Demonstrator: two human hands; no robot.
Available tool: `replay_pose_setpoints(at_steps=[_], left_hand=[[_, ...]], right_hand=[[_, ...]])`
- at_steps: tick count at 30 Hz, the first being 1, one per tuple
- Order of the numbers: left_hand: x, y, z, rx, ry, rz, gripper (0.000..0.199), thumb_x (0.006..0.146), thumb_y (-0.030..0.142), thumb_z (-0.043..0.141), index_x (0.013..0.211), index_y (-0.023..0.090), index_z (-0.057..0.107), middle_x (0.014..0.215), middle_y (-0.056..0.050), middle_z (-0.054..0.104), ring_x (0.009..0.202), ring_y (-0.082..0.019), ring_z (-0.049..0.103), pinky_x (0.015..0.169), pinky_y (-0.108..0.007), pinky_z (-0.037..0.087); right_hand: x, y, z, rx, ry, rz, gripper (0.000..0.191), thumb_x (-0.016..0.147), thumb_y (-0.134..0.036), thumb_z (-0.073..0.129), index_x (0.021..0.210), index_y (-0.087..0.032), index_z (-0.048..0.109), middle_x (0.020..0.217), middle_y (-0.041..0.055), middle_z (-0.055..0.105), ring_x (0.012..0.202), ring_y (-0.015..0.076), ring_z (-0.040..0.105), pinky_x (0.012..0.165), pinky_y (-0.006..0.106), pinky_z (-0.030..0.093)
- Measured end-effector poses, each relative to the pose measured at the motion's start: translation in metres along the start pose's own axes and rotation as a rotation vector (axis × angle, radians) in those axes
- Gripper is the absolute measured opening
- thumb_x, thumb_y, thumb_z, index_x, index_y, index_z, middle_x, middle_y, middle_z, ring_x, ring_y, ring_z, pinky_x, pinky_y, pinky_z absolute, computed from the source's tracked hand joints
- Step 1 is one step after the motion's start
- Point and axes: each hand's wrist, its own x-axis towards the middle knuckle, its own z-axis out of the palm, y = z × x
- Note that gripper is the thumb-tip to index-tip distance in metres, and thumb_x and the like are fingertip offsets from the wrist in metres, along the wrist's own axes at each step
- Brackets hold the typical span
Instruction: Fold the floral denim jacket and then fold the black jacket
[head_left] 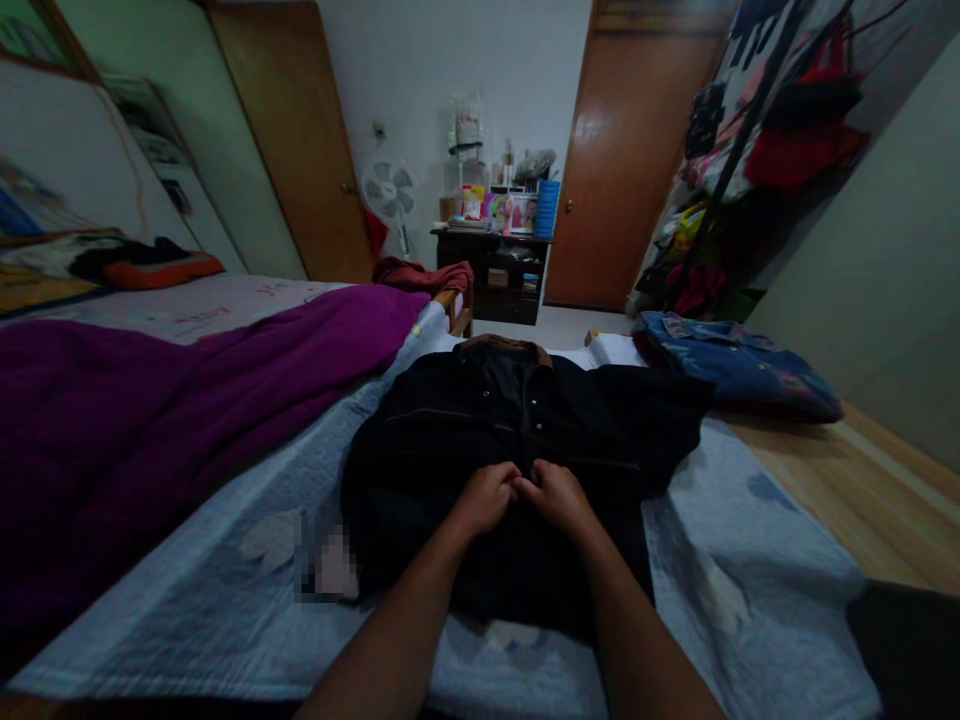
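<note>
A black jacket (420, 450) with a brown collar lies front side up on the pale blue bedsheet (225, 600), its collar end away from me. Both hands meet at its front opening, around the middle of the jacket. My left hand (491, 495) is closed, fingers pinched on the jacket's front edge. Close beside it, my right hand (556, 492) is closed on the other front edge, thumb toward the left hand. Any small fastener between the fingertips is hidden. Above the hands, the front parts at the collar and small metal snaps show.
On the left lies a purple blanket (172, 400). Folded denim clothing (742, 360) rests at the right, beside a wooden board (795, 490). Farther back are a dark cabinet (491, 270), a white fan (391, 190), a brown door (615, 150) and hanging bags (810, 120).
</note>
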Motion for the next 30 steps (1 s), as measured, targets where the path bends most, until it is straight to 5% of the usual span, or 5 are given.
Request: replay_pose_setpoints(at_steps=[19, 30], left_hand=[[0.000, -0.003, 0.007, -0.010, 0.113, -0.019, 0.023, 0.072, 0.009, 0.039, 0.083, 0.020, 0.056, 0.066, 0.003, 0.059, 0.066, -0.013, 0.056, 0.065, -0.023, 0.040], [0.000, 0.001, 0.006, 0.036, 0.129, -0.028, 0.025, 0.073, 0.010, 0.042, 0.087, 0.020, 0.060, 0.071, 0.001, 0.062, 0.071, -0.014, 0.057, 0.067, -0.023, 0.041]], right_hand=[[0.001, 0.002, -0.004, 0.027, -0.007, -0.015, 0.022, 0.081, -0.034, 0.059, 0.066, -0.019, 0.056, 0.066, 0.0014, 0.062, 0.062, 0.0125, 0.052, 0.054, 0.025, 0.024], [-0.002, -0.009, -0.004, -0.153, 0.001, 0.046, 0.020, 0.087, -0.034, 0.052, 0.080, -0.020, 0.065, 0.083, 0.0053, 0.069, 0.078, 0.0169, 0.061, 0.060, 0.026, 0.029]])
